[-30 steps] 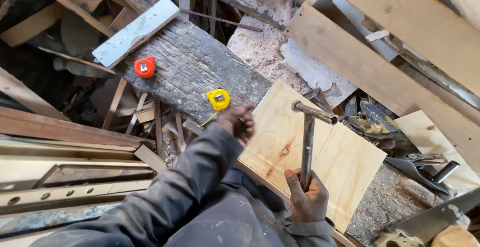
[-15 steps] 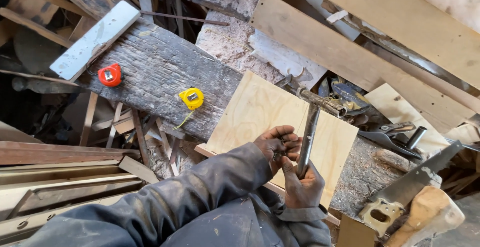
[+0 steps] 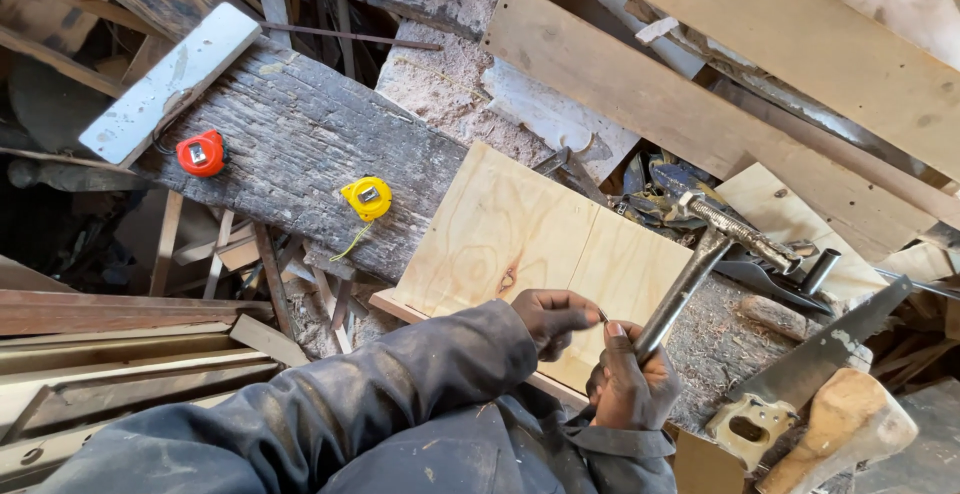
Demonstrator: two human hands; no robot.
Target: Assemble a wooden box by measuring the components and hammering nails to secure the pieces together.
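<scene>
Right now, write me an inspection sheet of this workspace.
Surface: pale plywood panel lying on a dark weathered plank.
Job's things: metal hammer, head up; small item pinched at fingertips, too small to identify.
Clutter: yellow tape measure, red tape measure, handsaw, white board.
Grippers: right hand grips the hammer shaft; left hand pinches beside it.
Cables: nothing seen.
Surroundings: stacked timber boards, sawdust.
</scene>
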